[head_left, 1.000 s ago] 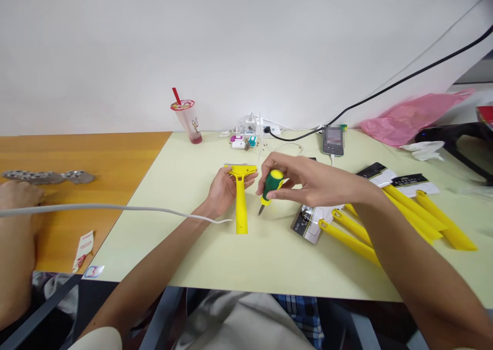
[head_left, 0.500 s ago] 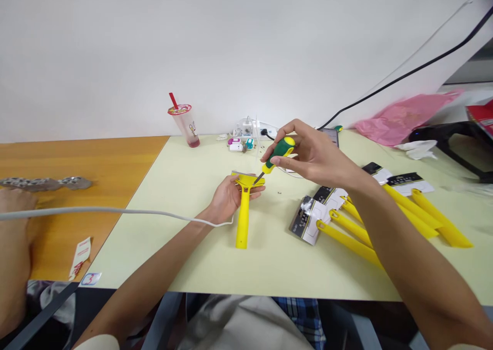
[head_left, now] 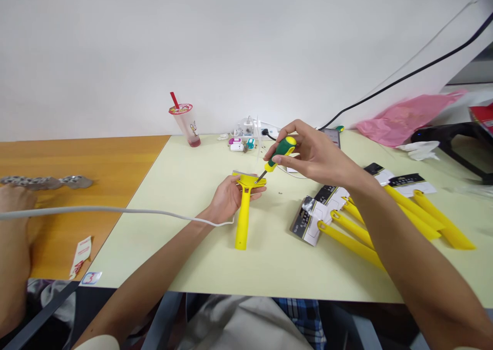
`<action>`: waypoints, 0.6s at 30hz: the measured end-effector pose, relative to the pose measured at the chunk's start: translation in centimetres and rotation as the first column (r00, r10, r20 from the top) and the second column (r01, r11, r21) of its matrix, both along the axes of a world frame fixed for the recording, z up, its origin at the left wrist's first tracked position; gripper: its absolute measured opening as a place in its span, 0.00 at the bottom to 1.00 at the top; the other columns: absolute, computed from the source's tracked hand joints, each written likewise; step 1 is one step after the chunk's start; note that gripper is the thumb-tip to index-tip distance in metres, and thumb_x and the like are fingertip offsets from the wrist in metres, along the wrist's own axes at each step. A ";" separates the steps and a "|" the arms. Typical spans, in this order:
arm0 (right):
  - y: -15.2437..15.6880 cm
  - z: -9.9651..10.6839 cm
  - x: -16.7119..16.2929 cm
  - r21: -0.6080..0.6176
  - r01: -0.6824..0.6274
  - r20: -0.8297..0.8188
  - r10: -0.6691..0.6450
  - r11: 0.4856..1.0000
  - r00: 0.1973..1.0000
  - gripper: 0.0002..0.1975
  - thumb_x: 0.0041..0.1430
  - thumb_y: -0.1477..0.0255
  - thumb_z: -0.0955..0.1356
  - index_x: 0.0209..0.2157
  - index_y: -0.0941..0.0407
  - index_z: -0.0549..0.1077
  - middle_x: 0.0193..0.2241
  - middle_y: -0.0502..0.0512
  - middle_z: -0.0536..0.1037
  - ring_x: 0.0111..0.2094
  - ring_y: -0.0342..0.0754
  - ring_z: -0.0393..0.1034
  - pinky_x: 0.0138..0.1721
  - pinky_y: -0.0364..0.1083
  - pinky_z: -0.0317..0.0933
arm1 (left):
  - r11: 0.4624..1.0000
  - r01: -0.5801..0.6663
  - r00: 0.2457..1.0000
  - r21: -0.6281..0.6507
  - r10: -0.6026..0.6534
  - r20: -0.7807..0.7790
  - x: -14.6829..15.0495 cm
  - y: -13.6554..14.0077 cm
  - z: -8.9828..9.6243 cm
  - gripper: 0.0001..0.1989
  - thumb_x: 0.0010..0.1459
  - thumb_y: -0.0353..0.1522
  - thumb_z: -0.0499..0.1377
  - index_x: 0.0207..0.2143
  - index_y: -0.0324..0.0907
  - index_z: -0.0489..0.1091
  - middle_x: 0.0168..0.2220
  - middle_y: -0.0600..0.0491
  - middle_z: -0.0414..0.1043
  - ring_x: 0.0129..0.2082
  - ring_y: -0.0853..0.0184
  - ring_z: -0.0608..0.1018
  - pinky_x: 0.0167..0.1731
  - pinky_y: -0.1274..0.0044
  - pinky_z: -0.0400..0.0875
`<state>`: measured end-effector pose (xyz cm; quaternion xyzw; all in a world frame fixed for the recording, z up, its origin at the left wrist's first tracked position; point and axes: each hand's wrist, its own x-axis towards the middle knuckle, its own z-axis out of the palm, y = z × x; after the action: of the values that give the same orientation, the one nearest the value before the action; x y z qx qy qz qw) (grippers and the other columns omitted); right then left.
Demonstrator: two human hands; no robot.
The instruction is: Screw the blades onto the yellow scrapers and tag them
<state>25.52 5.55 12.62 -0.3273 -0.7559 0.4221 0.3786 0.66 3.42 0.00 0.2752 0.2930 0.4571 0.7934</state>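
Note:
My left hand point(head_left: 227, 198) is closed around the head of a yellow scraper point(head_left: 242, 221), whose handle points toward me. Some of its fingers are hidden behind the scraper head. In my right hand point(head_left: 308, 155) is a screwdriver point(head_left: 284, 151) with a green and yellow handle, gripped between thumb and fingertips. Its shaft slants down to the left, and the tip meets the right part of the scraper head, at what looks like a small screw. A tiny metal piece point(head_left: 280, 192) lies on the table right of the scraper.
Several yellow handles point(head_left: 350, 228) with black-and-white cards point(head_left: 310, 219) lie at the right. A plastic cup point(head_left: 187, 127) with a red straw stands behind, near a power strip point(head_left: 250, 129). A white cable point(head_left: 154, 212) crosses my left wrist. At far left is another person's hand point(head_left: 15, 198).
Hardly anything differs. Both hands keep their grip, and the screwdriver stays at the scraper head; the whole view has shifted very slightly.

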 end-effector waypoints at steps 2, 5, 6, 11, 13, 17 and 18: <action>0.0 0.0 0.0 -0.001 0.004 0.000 -0.004 1.000 1.000 0.27 0.59 0.50 0.81 0.47 0.49 0.68 0.43 0.59 0.85 0.45 0.60 0.81 0.40 0.59 0.76 | 1.000 -0.004 1.000 0.003 0.004 -0.014 0.0 -0.1 0.1 0.23 0.72 0.37 0.56 0.57 0.30 0.79 0.58 0.30 0.82 0.59 0.45 0.84 0.63 0.59 0.75; 0.0 0.0 0.0 0.003 0.008 0.002 -0.008 1.000 1.000 0.27 0.59 0.51 0.81 0.47 0.48 0.69 0.42 0.58 0.84 0.45 0.60 0.81 0.40 0.60 0.77 | 1.000 -0.018 0.999 0.025 0.019 -0.049 0.1 -0.3 0.3 0.19 0.71 0.35 0.59 0.55 0.32 0.80 0.58 0.33 0.82 0.57 0.47 0.86 0.63 0.60 0.76; 0.0 0.0 0.0 0.006 0.008 0.005 -0.008 1.000 1.000 0.27 0.59 0.50 0.80 0.47 0.48 0.69 0.42 0.58 0.84 0.45 0.60 0.81 0.40 0.60 0.77 | 0.999 -0.023 0.998 0.036 0.025 -0.064 0.1 -0.5 0.3 0.17 0.70 0.33 0.61 0.55 0.33 0.81 0.58 0.34 0.83 0.56 0.48 0.86 0.63 0.61 0.76; -0.1 0.1 0.0 0.011 0.006 0.012 -0.006 1.000 1.000 0.27 0.59 0.50 0.80 0.47 0.48 0.69 0.43 0.58 0.84 0.45 0.60 0.81 0.41 0.60 0.77 | 0.998 -0.029 0.993 0.064 0.036 -0.109 0.4 -0.8 0.5 0.14 0.66 0.28 0.66 0.53 0.36 0.81 0.56 0.36 0.84 0.52 0.51 0.88 0.62 0.63 0.77; -0.1 0.3 0.2 0.021 0.013 -0.002 -0.013 1.000 1.000 0.27 0.59 0.50 0.81 0.47 0.48 0.69 0.43 0.58 0.83 0.45 0.59 0.81 0.42 0.59 0.77 | 0.997 -0.031 0.993 0.068 0.038 -0.107 0.4 -0.8 0.5 0.14 0.66 0.29 0.67 0.53 0.36 0.82 0.56 0.36 0.84 0.52 0.51 0.88 0.62 0.62 0.77; 0.1 0.2 0.4 0.073 0.072 -0.011 -0.071 0.995 0.997 0.28 0.62 0.48 0.78 0.51 0.48 0.69 0.43 0.56 0.79 0.44 0.58 0.79 0.41 0.56 0.75 | 0.996 -0.034 0.993 0.089 0.043 -0.109 0.3 -0.7 0.5 0.13 0.66 0.29 0.66 0.52 0.35 0.83 0.56 0.36 0.84 0.53 0.50 0.87 0.62 0.61 0.77; 0.3 0.0 0.4 0.085 0.088 0.007 -0.089 0.992 0.996 0.27 0.63 0.48 0.77 0.53 0.47 0.69 0.42 0.55 0.78 0.42 0.57 0.79 0.40 0.55 0.74 | 0.995 -0.031 0.993 0.093 0.042 -0.114 0.3 -0.7 0.5 0.13 0.66 0.29 0.67 0.52 0.35 0.83 0.56 0.36 0.84 0.54 0.50 0.87 0.62 0.61 0.78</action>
<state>25.88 5.81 12.61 -0.3466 -0.7597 0.3707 0.4066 1.00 2.67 0.52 0.3318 0.3225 0.4677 0.7531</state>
